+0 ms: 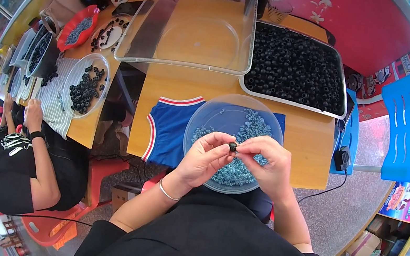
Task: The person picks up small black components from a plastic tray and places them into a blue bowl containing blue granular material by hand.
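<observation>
Part (233, 147), small and black, held above tub (212, 112). Left hand (203, 156), at its 8 o'clock: thumb and fingertips pinching it. Right hand (269, 161), at its 4 o'clock: thumb and forefinger closed on it too. Tub holds pale blue bits (235, 172). Cloth (168, 133), blue, under tub, reaching out toward 9 o'clock. Tray (293, 103) of black beads (294, 64) at 1 o'clock; clear bin (182, 65) at 11.

Centre of frame: small dark part (233, 146), smooth, slightly glossy. Around centre: round tub (219, 106), smooth translucent plastic; garment (166, 134), matt cloth. Table (308, 143): smooth, wood-look. Upper right: tray (293, 104), shiny metallic rim. Far right: chair (401, 171), smooth plastic.
</observation>
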`<state>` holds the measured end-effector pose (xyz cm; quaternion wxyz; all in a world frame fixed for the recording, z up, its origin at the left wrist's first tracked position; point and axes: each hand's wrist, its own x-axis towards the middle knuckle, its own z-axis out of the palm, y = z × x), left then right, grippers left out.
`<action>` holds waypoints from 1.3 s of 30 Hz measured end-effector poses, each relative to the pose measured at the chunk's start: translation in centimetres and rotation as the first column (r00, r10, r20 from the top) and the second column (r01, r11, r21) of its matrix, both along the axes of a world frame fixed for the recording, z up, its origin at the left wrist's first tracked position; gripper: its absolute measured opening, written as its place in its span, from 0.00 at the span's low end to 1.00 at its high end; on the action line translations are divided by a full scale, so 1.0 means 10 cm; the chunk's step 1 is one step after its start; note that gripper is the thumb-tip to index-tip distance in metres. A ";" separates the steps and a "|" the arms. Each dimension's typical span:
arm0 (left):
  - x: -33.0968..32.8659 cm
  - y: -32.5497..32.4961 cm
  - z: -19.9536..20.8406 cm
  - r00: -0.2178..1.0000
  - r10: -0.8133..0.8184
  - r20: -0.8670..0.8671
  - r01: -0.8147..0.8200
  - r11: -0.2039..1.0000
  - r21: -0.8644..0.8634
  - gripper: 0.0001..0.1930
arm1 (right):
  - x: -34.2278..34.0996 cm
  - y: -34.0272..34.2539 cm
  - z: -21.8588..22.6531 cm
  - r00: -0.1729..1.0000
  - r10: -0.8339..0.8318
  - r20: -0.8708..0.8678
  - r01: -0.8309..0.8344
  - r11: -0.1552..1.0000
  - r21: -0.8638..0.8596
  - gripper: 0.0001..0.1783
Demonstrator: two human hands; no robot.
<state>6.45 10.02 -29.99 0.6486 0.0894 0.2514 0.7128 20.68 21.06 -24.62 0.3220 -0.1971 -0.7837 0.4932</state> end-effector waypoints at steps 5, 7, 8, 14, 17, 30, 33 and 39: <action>-0.01 0.00 -0.03 1.000 0.004 -0.016 -0.004 1.000 -0.005 0.10 | 0.00 0.00 0.00 1.000 0.001 0.001 -0.001 0.997 0.079 0.08; -0.01 -0.01 -0.03 1.000 0.005 -0.022 -0.005 1.000 -0.011 0.10 | 0.01 0.00 -0.01 1.000 -0.002 -0.003 0.002 0.999 0.053 0.08; -0.01 -0.01 -0.03 1.000 0.006 -0.028 -0.006 1.000 -0.017 0.10 | 0.01 -0.01 -0.02 1.000 -0.002 -0.003 0.002 0.999 0.053 0.08; -0.01 -0.01 -0.01 0.997 -0.001 -0.074 -0.001 0.999 -0.036 0.11 | 0.01 -0.03 -0.06 1.000 -0.030 0.002 0.030 0.999 0.014 0.10; 0.00 -0.01 -0.01 0.995 -0.002 -0.099 -0.004 0.998 -0.059 0.10 | 0.01 -0.05 -0.07 0.998 -0.059 0.005 0.059 0.998 0.023 0.10; 0.02 0.01 0.00 0.994 0.004 -0.105 -0.012 0.997 -0.080 0.10 | 0.01 -0.11 -0.13 0.990 -0.140 -0.022 0.141 0.988 0.062 0.10; 0.01 0.00 -0.01 0.996 0.008 -0.088 -0.014 0.998 -0.069 0.10 | 0.00 -0.12 -0.14 0.991 -0.131 -0.033 0.132 0.990 0.046 0.08; -0.08 -0.02 -0.01 0.986 -0.047 -0.158 0.031 0.994 -0.100 0.09 | 0.03 -0.08 -0.16 1.000 -0.018 0.025 0.018 1.000 -0.023 0.12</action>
